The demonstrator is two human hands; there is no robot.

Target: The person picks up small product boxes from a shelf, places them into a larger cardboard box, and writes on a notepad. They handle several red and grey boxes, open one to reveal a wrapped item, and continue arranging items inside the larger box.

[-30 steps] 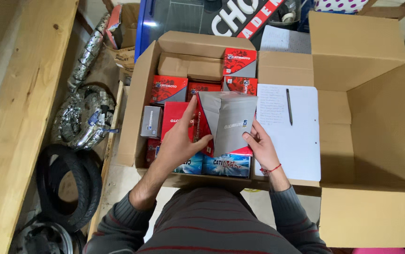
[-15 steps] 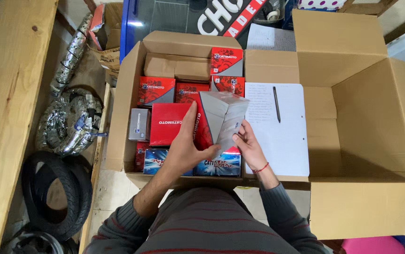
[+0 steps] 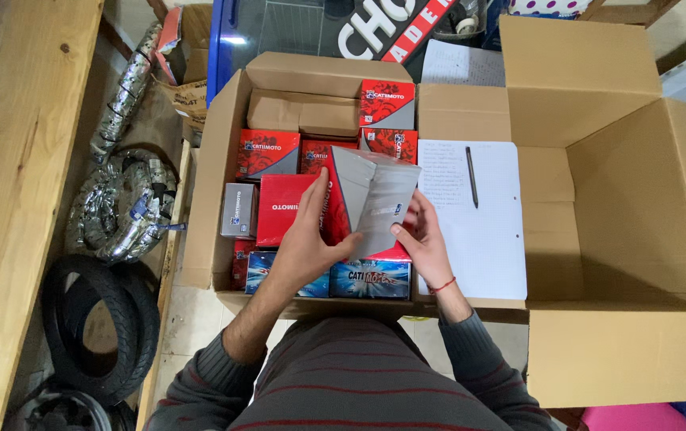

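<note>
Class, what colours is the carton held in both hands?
Red and grey carton, head view.

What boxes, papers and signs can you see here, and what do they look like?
Red and grey box: held tilted by left hand and right hand, above the carton.
Red and grey boxes: packed in the open brown carton.
Blue boxes: carton's near edge.
White sheet: on the carton flap, handwritten, black pen on top.
Dark sign: behind the carton, big white letters, red stripe.
</note>
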